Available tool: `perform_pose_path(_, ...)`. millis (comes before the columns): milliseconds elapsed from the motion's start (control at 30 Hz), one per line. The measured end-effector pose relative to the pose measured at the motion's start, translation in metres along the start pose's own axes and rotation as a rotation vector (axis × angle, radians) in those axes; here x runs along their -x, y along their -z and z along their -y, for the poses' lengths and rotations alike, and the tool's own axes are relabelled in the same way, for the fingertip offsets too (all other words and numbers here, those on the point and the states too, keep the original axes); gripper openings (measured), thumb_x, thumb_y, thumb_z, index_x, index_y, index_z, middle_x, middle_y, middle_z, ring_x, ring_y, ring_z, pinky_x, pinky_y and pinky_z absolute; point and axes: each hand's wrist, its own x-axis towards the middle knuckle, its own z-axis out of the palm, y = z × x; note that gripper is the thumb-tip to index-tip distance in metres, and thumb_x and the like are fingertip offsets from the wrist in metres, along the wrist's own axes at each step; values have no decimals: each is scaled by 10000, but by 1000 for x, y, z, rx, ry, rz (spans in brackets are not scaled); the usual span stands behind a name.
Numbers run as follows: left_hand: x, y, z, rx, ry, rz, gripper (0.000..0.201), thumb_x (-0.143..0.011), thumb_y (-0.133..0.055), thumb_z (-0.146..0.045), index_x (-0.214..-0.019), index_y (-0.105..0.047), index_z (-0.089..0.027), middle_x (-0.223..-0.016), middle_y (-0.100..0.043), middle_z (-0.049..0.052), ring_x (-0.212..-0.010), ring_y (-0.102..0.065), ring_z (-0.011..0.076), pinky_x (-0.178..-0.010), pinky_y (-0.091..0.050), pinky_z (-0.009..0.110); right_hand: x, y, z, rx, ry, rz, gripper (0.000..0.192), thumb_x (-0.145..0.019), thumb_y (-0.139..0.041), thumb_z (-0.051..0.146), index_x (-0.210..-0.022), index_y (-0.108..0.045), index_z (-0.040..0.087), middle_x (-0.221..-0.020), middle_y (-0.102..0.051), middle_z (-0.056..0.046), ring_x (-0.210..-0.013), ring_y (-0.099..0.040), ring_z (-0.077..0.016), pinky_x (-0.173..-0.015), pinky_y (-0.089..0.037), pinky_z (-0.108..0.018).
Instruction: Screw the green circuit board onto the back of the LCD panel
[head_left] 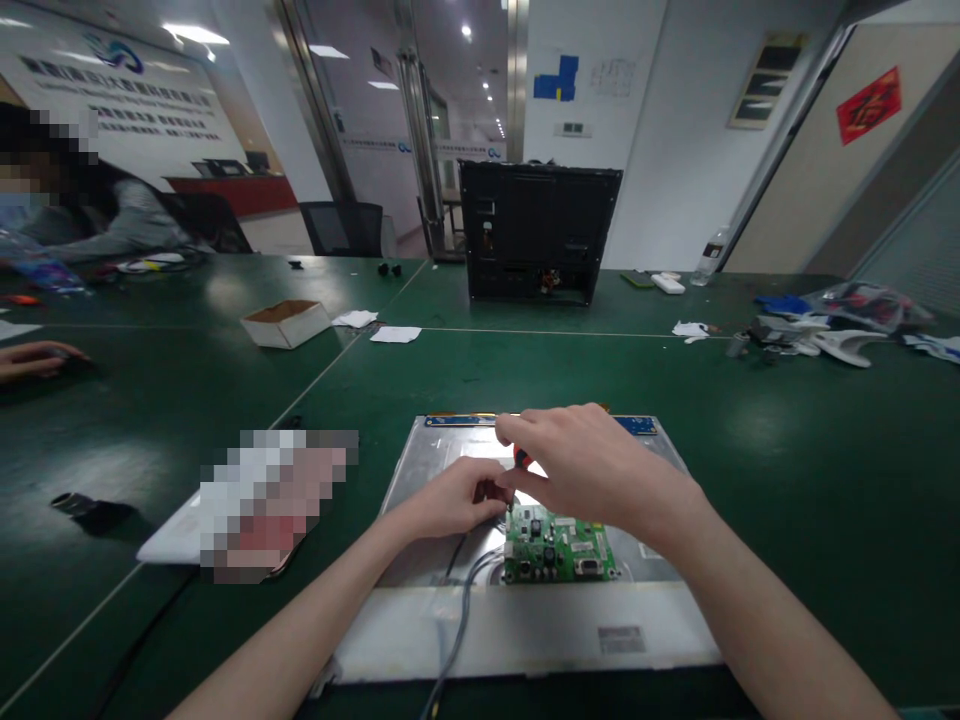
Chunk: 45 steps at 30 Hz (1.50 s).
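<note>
A flat display panel (pixel 405 625) lies back side up in front of me, its metal back facing the ceiling. On it sits a green circuit board (pixel 559 548) with connectors along its near edge. My right hand (pixel 581 462) is closed around a screwdriver (pixel 520 458), whose red and black handle shows between thumb and fingers. The tool points down at the board's far left corner. Beside that corner, my left hand (pixel 457 497) has its fingers pinched together; what they grip is hidden. Grey cables (pixel 463 620) run from the board's left side over the panel's near edge.
Farther back stands a black monitor housing (pixel 540 225). An open box (pixel 286 325), papers (pixel 396 334) and a blurred-out item (pixel 277 505) lie to the left. Bags and scraps (pixel 810 325) are at right, near a bottle (pixel 709 256). Another person (pixel 112 210) sits at far left.
</note>
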Motion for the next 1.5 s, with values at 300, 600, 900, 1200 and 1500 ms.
perform_pose_path(300, -3, -7, 7, -16, -12, -42, 104, -690, -527, -78, -736, -589, -149, -649, -594, -14, -597, -533, 131, -572, -400, 214, 0, -5, 6, 61, 18, -28, 59, -904, -508, 204, -937, -543, 171, -857, -654, -27, -677, -557, -138, -499, -230, -263)
perform_pose_path(600, -8, -19, 12, -131, -37, -185, 114, -651, -504, -58, -634, -578, -143, -590, -567, -22, -555, -484, 117, -536, -319, 215, -1, -9, 10, 115, 13, -16, 63, -884, -528, 191, -946, -535, 178, -882, -658, -23, -699, -577, -153, -501, -234, -270)
perform_pose_path(900, -8, -22, 13, -130, -37, -188, 162, -648, -497, -65, -679, -631, -151, -659, -643, -6, -599, -539, 136, -573, -352, 225, -2, -9, 12, 211, -38, -51, 117, -925, -537, 310, -906, -550, 195, -789, -647, -12, -626, -576, -147, -488, -213, -263)
perform_pose_path(1200, -7, -21, 9, -137, -34, -218, 125, -655, -524, -55, -624, -599, -150, -591, -587, -29, -540, -490, 114, -535, -312, 216, -3, -11, 18, 200, -58, -49, 83, -915, -530, 260, -906, -546, 180, -795, -664, -25, -635, -594, -160, -499, -241, -270)
perform_pose_path(1500, -7, -22, 10, -172, 6, -207, 133, -647, -528, -52, -647, -621, -147, -628, -609, -13, -589, -506, 129, -544, -319, 217, -4, -12, 20, 177, -43, -35, 66, -912, -503, 221, -936, -545, 177, -840, -669, -41, -690, -605, -175, -517, -274, -281)
